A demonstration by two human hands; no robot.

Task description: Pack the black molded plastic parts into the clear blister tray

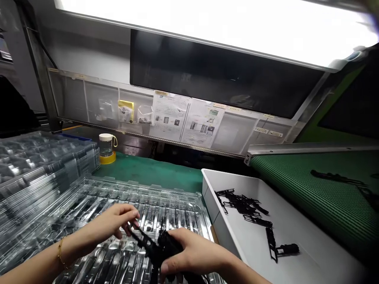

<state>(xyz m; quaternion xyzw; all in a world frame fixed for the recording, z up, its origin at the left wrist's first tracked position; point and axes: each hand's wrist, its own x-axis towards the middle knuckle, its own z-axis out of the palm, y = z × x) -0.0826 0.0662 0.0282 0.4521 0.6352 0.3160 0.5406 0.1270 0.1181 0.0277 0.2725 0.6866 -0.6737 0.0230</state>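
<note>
My right hand [192, 252] is closed around several dark pieces held together, a bundle of black plastic parts [152, 250] with slim, open-framed ends. Their exact kind is hard to make out. At the upper left end of the bundle, the bent fingers of my left hand [118, 221] pinch a thin frame-like tip. Both hands are above a clear plastic tray [142, 189] with rows of long narrow slots. Some of the slots near the hands are hidden by my arms.
A white bin [233, 232] on the right holds more black plastic parts [242, 205]. Beyond it runs a green conveyor belt [314, 189] carrying dark pieces. Stacked clear trays [44, 173] stand at left, near a lidded bottle [106, 146]. Instruction sheets [186, 118] hang behind the green table [154, 171].
</note>
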